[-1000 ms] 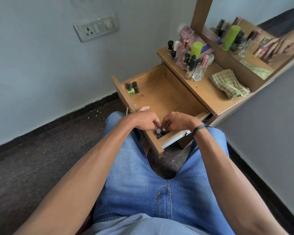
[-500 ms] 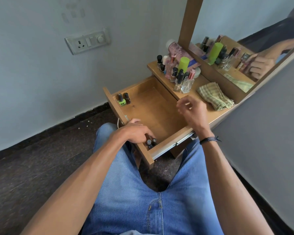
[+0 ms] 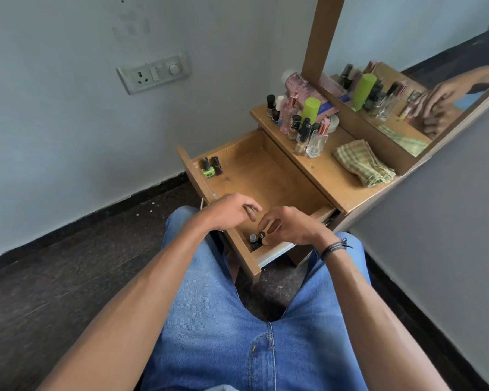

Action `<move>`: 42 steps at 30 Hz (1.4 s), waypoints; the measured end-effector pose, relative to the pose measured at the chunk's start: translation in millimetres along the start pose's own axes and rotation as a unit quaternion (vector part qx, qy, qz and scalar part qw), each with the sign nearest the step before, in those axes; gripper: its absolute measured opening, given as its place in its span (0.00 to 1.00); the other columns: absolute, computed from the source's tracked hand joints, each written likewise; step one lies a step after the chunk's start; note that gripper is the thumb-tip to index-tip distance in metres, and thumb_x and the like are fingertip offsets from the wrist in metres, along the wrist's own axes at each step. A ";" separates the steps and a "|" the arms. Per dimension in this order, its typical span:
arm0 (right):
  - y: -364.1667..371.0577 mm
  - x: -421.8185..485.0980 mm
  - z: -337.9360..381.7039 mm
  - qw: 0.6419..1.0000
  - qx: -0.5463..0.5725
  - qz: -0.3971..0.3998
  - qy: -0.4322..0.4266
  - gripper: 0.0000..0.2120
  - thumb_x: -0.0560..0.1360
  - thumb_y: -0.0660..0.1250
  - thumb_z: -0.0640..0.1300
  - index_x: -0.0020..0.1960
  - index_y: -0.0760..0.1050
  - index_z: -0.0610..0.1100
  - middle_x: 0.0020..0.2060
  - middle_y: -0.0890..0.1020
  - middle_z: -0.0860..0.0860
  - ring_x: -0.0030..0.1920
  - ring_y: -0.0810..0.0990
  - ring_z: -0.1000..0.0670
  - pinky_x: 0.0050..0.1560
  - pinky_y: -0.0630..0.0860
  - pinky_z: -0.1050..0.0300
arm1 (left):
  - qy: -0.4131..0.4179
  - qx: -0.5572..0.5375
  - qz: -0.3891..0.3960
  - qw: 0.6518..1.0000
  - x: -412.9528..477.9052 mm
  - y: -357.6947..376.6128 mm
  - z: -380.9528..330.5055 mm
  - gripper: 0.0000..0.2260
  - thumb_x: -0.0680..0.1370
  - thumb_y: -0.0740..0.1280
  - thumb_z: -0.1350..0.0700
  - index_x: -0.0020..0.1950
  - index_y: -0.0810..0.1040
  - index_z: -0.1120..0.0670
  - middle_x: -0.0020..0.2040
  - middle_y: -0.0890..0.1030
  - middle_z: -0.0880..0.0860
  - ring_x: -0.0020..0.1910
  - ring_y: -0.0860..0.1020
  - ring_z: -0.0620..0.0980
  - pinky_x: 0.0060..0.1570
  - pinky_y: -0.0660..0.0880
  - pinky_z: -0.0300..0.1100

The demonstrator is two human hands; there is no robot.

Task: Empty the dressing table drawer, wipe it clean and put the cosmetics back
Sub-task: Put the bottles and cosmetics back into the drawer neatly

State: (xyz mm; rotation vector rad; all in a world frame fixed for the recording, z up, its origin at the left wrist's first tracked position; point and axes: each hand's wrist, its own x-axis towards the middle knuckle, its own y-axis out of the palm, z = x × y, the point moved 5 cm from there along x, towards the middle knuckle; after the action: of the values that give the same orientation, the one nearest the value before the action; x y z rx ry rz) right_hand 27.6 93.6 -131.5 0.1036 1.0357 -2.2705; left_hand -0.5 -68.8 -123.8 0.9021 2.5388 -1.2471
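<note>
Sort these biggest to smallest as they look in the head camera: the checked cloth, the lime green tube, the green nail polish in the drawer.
1. checked cloth, clearly largest.
2. lime green tube, its base hidden behind bottles.
3. green nail polish, smallest, though close to the tube's visible part.

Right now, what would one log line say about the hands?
drawer: open | left hand: hovering, empty | right hand: at bottles in near corner, grip unclear | cloth: on tabletop
</note>
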 end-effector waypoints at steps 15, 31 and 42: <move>-44.0 55.2 -2.1 0.977 0.038 -0.207 0.013 0.07 0.73 0.78 0.48 0.47 0.82 0.49 0.43 0.84 0.58 0.42 0.83 0.61 0.45 0.81 0.58 | -0.064 -0.064 -0.513 0.853 6.5 -30.3 41.4 0.28 0.75 0.66 0.70 0.75 0.68 0.58 0.71 0.69 0.56 0.69 0.68 0.53 0.66 0.70 0.41; -2.5 173.6 33.8 0.957 0.067 -0.278 0.041 0.09 0.74 0.76 0.49 0.47 0.77 0.48 0.45 0.84 0.53 0.45 0.81 0.51 0.44 0.72 0.58 | -0.141 -0.105 -0.536 0.826 5.6 -26.0 55.2 0.28 0.83 0.59 0.63 0.82 0.54 0.59 0.80 0.58 0.56 0.78 0.57 0.54 0.75 0.61 0.46; 5.9 189.4 43.0 0.968 0.002 -0.249 0.016 0.09 0.72 0.70 0.34 0.49 0.75 0.44 0.47 0.79 0.50 0.45 0.79 0.46 0.46 0.78 0.48 | -0.146 -0.127 -0.530 0.825 7.7 -25.7 58.1 0.29 0.81 0.58 0.65 0.82 0.54 0.58 0.80 0.58 0.55 0.78 0.57 0.54 0.74 0.60 0.44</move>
State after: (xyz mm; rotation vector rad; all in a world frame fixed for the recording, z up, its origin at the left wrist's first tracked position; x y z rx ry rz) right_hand -112.1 -37.0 -165.8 -0.1357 1.1741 -2.7252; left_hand -27.9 -121.8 -146.7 -0.8543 2.8202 -1.0200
